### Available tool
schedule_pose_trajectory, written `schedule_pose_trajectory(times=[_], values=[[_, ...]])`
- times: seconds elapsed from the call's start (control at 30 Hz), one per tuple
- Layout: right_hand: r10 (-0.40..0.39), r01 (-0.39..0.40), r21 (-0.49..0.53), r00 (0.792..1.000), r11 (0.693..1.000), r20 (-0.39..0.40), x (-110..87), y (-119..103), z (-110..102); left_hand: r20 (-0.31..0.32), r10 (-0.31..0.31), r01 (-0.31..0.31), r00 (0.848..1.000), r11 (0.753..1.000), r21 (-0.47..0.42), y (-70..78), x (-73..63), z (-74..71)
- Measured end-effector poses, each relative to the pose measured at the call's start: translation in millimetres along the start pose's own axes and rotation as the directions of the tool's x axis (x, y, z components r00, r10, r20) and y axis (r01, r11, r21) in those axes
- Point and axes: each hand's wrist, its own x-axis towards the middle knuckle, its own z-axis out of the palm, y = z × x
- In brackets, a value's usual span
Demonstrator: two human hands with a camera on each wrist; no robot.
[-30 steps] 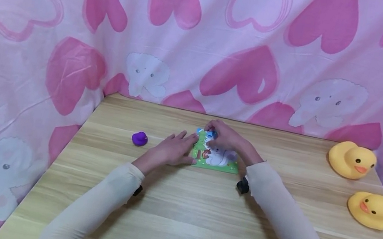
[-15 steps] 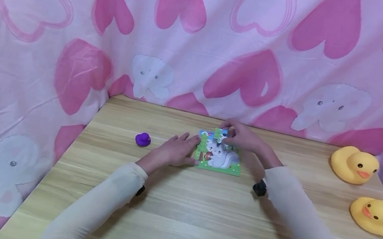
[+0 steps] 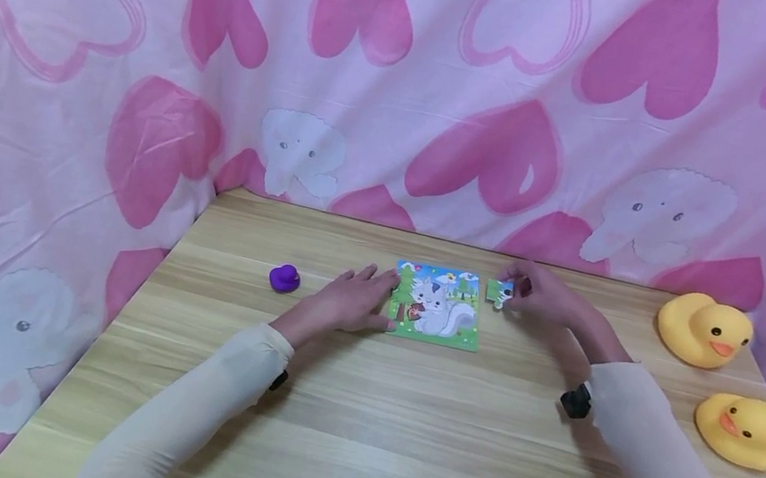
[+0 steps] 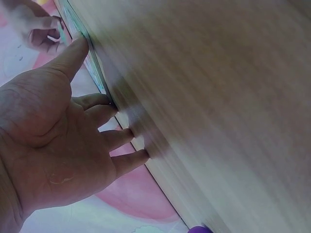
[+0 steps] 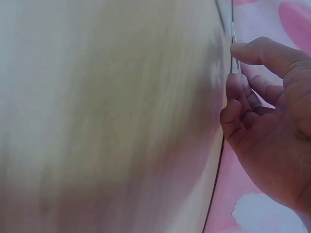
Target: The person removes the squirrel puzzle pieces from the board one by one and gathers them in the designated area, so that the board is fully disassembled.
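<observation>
A square puzzle with a white squirrel, trees and blue sky lies flat at mid-table. My left hand rests at its left side, fingers spread, thumb and index fingertip right at the edge. In the left wrist view, the fingertips of the left hand touch down by the puzzle's thin side. To the right of the puzzle, my right hand pinches a green and white puzzle piece between thumb and fingers. From the right wrist, this puzzle piece appears edge-on as a thin strip above the wood.
A small purple duck sits left of the left hand. Two larger yellow ducks stand along the table's right side. Pink heart-patterned cloth hangs behind and left of the wooden table.
My right hand has lifted the puzzle piece from over the puzzle and carried it right, off the picture. The left hand keeps its place at the puzzle's left edge.
</observation>
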Motion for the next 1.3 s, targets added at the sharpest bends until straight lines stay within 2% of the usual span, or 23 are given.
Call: schedule_pose_trajectory(times=[0.23, 0.43, 0.57, 0.67, 0.87, 1.13, 1.3], values=[[0.001, -0.001, -0.016, 1.000, 1.000, 0.003, -2.4, 11.3, 3.2, -0.002, -0.004, 0.004, 1.000, 1.000, -0.003, -0.2, -1.0, -0.4], [0.005, -0.004, -0.045, 1.000, 0.999, 0.021, -2.7, 10.1, 0.3, 0.003, -0.003, 0.003, 1.000, 1.000, -0.001, 1.4, 0.0, -0.7], [0.009, -0.008, -0.021, 1.000, 1.000, 0.020, 3.8, -2.2, -3.8, 0.002, -0.005, 0.005, 1.000, 1.000, 0.008, 1.2, 0.6, -1.2], [-0.020, 0.019, 0.007, 1.000, 1.000, 0.023, 14.2, -15.6, -2.4, 0.002, -0.005, 0.005, 1.000, 1.000, 0.012, 0.6, 0.5, -1.6], [-0.083, 0.082, 0.019, 0.994, 0.996, 0.072, 37.2, -38.9, 16.7, 0.010, -0.003, 0.003, 1.000, 1.000, 0.000, 1.7, -0.9, -2.7], [-0.121, 0.123, -0.023, 0.990, 0.992, 0.075, 51.3, -60.7, 45.1, 0.022, -0.012, 0.013, 1.000, 1.000, -0.016, 0.8, 1.6, 0.3], [-0.100, 0.108, -0.113, 0.992, 0.988, 0.072, 53.2, -72.2, 51.8, 0.019, -0.013, 0.013, 1.000, 1.000, -0.001, 0.3, 1.7, 0.6]])
